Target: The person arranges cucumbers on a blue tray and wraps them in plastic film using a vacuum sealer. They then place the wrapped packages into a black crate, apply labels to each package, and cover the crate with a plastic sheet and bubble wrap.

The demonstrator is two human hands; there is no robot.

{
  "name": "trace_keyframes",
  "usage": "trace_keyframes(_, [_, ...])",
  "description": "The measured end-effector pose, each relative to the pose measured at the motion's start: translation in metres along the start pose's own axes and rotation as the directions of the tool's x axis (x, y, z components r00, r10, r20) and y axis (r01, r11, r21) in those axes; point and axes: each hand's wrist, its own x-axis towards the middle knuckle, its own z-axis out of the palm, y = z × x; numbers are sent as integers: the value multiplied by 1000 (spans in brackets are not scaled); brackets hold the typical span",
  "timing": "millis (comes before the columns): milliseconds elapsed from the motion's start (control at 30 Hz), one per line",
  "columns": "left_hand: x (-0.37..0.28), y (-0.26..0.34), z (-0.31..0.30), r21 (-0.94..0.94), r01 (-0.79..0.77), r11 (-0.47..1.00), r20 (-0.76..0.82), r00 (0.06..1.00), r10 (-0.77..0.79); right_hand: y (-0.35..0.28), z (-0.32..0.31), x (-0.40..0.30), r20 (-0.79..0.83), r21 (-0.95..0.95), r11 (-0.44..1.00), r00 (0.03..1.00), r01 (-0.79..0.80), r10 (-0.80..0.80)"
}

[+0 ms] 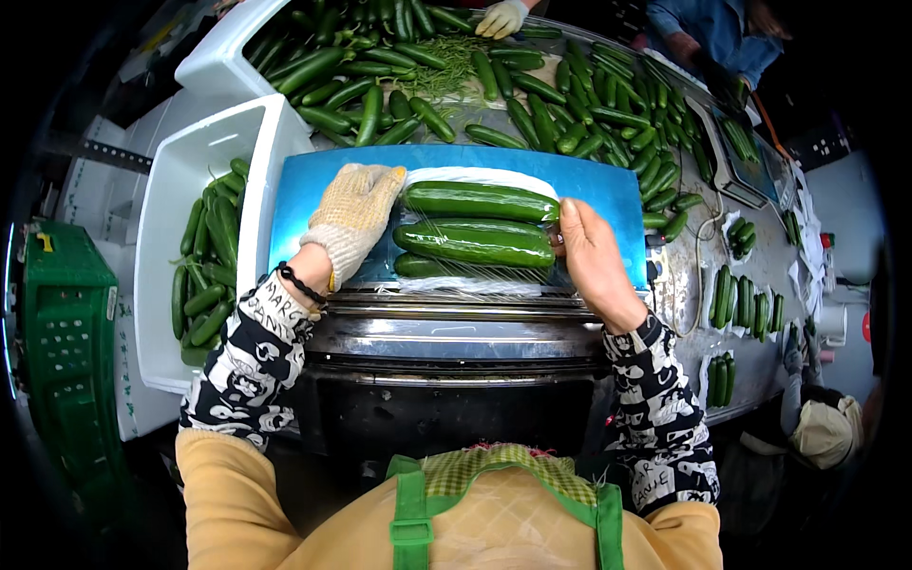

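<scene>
Three cucumbers (474,235) lie side by side on white padding (491,174), under clear plastic film, on a blue metal plate (598,174). My left hand (356,214), in a knitted work glove, is at the pack's left end with its fingertips at the film and padding. At the right end my bare right hand (595,256) grips the edge of the wrapped pack, thumb on top and fingers partly hidden beneath. Creased film stretches over the lowest cucumber towards the metal front edge of the wrapping machine (463,335).
Loose cucumbers (370,114) cover much of the table behind. White foam boxes (260,206) stand at the left, beside a green plastic crate (68,285). A scale (741,164) and bundled cucumbers (744,303) are at the right. A co-worker's gloved hand (502,19) and other people are around the table.
</scene>
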Motion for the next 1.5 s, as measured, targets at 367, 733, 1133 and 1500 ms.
trace_keyframes(367, [-23, -5, 19, -51, -439, 897, -402, 831, 384, -22, 17, -7, -59, 277, 959, 997, 59, -44])
trace_keyframes(733, [-117, 106, 6, -657, -333, 676, -365, 926, 101, -69, -46, -154, -288, 375, 912, 914, -167, 286])
trace_keyframes(1133, [-262, 56, 48, -352, 132, 927, -369, 890, -267, -31, 19, -195, 360, 335, 771, 830, -541, 426])
trace_keyframes(1500, [-361, 68, -6, -432, 471, 769, 346, 874, -341, -28, 94, -209, 789, 24, 992, 612, -128, 60])
